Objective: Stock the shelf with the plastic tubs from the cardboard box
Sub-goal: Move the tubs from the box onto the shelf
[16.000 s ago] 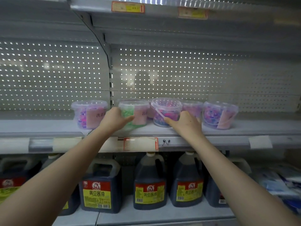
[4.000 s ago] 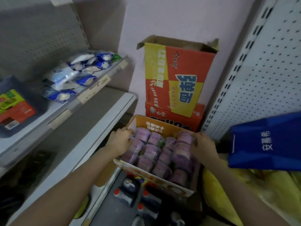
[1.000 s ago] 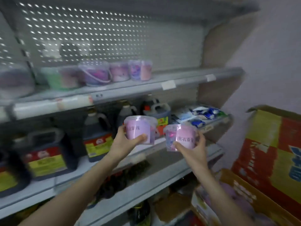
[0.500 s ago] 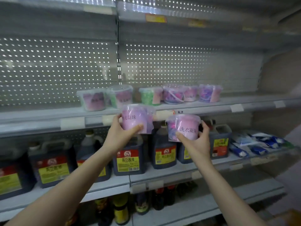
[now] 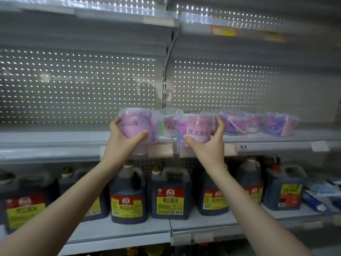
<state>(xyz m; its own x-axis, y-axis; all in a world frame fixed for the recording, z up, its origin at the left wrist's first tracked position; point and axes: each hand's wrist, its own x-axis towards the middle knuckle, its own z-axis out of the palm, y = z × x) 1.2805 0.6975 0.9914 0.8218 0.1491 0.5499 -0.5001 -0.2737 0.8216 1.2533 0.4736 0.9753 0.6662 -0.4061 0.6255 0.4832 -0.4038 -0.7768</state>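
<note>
My left hand (image 5: 122, 143) grips a clear plastic tub with a pink label (image 5: 135, 123), held at the front edge of the grey middle shelf (image 5: 55, 139). My right hand (image 5: 208, 145) grips a second pink-labelled tub (image 5: 196, 129) just to its right, also at the shelf edge. Behind and between them stands a tub with green contents (image 5: 166, 122). Three more tubs with purple and pink contents (image 5: 232, 122) line the shelf to the right. The cardboard box is out of view.
Large dark soy sauce jugs (image 5: 169, 193) with red and yellow labels fill the shelf below. Blue and white packets (image 5: 321, 194) lie at the lower right. A perforated metal back panel (image 5: 73, 85) rises behind the tubs. Another shelf (image 5: 239, 21) runs overhead.
Both hands have lifted their tubs from below the shelf edge up to shelf height. The view has closed in on the shelf.
</note>
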